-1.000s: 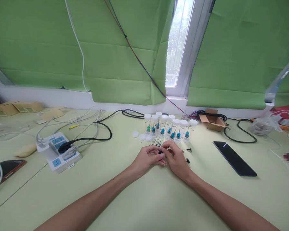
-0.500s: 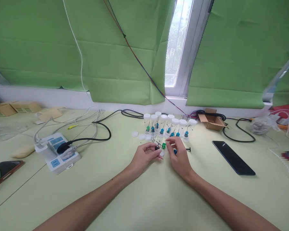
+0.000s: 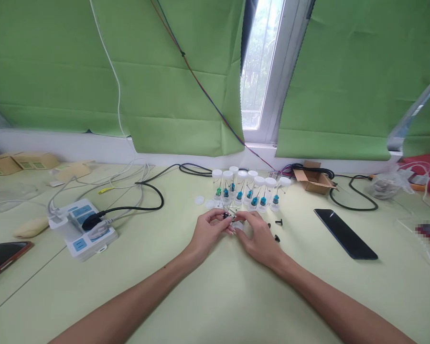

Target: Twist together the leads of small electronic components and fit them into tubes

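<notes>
My left hand (image 3: 207, 234) is closed in a pinch on a small black part (image 3: 225, 216), from which thin metal wires seem to stick up. My right hand (image 3: 260, 236) comes in from the other side, its fingertips meeting the left ones at that part; what they grip is too small to make out. Under the fingers lies a white round disc (image 3: 238, 224), partly covered. Just behind the hands stand several clear vials (image 3: 239, 188) with white caps, each with a blue or green piece and a bent wire inside.
Small black pieces (image 3: 277, 238) lie right of my right hand, and white discs (image 3: 199, 200) left of the vials. A black phone (image 3: 346, 234) rests at the right. A white power strip (image 3: 82, 224) with cables is at the left, an open cardboard box (image 3: 314, 181) behind.
My right hand has moved left to meet my left hand, which shifted slightly left. The green piece between them is out of sight, and more black pieces show at the right.
</notes>
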A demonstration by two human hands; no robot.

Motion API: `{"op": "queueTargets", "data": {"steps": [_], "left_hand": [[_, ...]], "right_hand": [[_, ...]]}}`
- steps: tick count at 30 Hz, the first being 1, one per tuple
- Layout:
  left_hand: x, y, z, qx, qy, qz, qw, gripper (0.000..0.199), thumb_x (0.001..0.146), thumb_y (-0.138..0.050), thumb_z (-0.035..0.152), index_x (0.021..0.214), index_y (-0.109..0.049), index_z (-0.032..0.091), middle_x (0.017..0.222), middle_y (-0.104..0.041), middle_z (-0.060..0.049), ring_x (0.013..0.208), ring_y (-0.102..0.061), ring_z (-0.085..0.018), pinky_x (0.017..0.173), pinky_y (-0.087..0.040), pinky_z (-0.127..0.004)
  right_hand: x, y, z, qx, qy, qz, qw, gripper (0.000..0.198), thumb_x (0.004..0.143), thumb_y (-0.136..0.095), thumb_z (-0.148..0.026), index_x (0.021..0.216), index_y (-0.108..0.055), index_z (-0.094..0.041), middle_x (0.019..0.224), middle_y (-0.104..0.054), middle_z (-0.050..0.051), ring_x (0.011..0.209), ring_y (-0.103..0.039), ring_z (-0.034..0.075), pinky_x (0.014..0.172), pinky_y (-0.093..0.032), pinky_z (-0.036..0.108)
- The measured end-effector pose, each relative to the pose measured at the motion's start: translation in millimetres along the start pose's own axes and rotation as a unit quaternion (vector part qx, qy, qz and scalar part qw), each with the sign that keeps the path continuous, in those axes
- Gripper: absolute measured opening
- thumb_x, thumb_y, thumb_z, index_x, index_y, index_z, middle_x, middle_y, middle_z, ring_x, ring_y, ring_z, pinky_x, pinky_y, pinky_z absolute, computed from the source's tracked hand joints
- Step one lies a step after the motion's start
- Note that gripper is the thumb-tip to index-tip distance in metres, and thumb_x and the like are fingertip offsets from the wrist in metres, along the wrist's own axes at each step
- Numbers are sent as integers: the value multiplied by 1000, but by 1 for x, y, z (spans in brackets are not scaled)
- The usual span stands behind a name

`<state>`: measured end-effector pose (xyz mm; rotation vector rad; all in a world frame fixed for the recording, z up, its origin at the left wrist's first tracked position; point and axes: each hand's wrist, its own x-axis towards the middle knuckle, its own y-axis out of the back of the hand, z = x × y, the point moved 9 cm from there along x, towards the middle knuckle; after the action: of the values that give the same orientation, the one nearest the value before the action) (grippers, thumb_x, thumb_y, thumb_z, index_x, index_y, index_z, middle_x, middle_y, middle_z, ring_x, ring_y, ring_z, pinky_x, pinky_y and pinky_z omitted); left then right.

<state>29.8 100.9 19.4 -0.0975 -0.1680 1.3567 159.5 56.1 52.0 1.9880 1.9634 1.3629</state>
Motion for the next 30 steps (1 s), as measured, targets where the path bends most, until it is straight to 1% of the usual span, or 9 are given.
{"op": "queueTargets", "data": {"steps": [4,9,12,15,18,22,25,30], "left_hand": [[1,2,1,-1,-3,10,1000,32,66,-81,33,87,-67,15,68,-66,0,58,-67,-17,64,-55,-30],[1,3,0,2,0,11,1000,30,68,-80,32,87,-65,15,67,-65,1,59,-67,-16,64,-55,-29],[1,3,-1,2,-3,8,1000,29,70,-79,32,87,-65,14,66,-64,1,60,-67,-16,64,-55,-29],[1,4,-1,3,-5,14,1000,29,70,-79,31,88,-65,14,66,-63,1,59,-66,-16,63,-55,-28],[1,5,0,-2,-6,22,1000,29,68,-80,30,86,-65,13,64,-61,2,58,-65,-15,61,-54,-28],[0,4,2,-8,-4,28,1000,29,66,-81,29,85,-65,14,63,-59,3,57,-64,-15,60,-54,-28],[0,3,3,-9,-4,31,999,29,66,-81,29,85,-66,13,62,-59,4,55,-64,-15,59,-53,-28],[1,5,0,-11,-1,38,999,31,63,-82,30,84,-66,14,62,-57,4,53,-62,-14,55,-51,-28]], "right_hand": [[0,-6,-2,-29,10,-32,999,29,82,-61,-12,109,-60,-22,101,-69,7,98,-56,27,86,-44,44],[1,-5,2,-78,5,-23,997,27,79,-57,-6,102,-61,-20,97,-68,6,96,-54,27,87,-41,44],[0,-4,6,-104,2,-17,994,31,76,-54,-1,99,-61,-19,96,-67,6,96,-53,27,85,-40,43],[0,-4,6,-119,7,-13,993,34,75,-52,1,100,-62,-19,97,-65,7,98,-51,27,85,-40,42],[-1,-8,4,-131,27,-22,991,35,78,-53,-1,104,-64,-21,100,-62,8,100,-50,28,85,-40,42],[-2,-15,5,-166,38,-38,985,28,85,-52,-7,106,-65,-23,103,-59,10,100,-48,28,85,-41,43],[-2,-19,8,-181,33,-46,982,21,89,-52,-10,102,-64,-22,101,-58,10,98,-48,28,83,-41,42],[-1,-20,12,-170,23,-45,984,14,90,-54,-10,91,-61,-21,95,-58,8,94,-48,26,80,-41,41]]}}
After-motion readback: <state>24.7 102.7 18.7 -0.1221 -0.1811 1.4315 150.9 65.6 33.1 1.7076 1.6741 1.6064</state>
